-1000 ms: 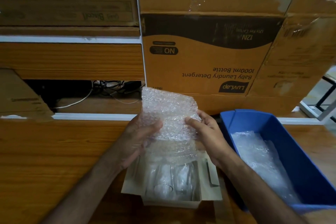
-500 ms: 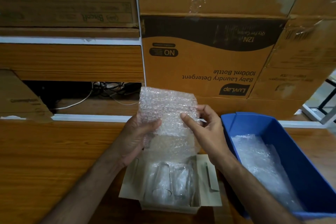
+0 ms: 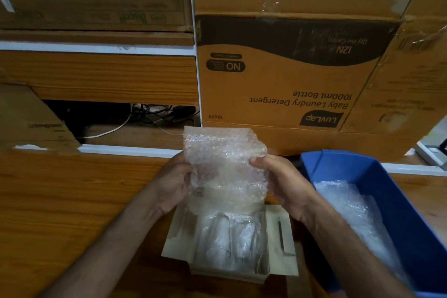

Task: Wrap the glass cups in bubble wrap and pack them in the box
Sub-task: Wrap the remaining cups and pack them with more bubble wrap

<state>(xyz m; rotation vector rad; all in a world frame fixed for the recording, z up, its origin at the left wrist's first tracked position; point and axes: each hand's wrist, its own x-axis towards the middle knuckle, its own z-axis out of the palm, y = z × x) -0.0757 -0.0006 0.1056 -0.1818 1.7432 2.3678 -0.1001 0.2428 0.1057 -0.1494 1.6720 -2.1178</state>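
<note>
A wooden table is backed by stacked cartons. Above the open box, a bubble-wrapped bundle is gripped by the left hand and the right hand, fingers curled round its 2 sides. The loose wrap should be folded shut, then the bundle lowered beside the 2 glass cups inside. "LuvLap Baby Laundry Detergent 1000ml Bottle" is printed upside down on the carton behind.
</note>
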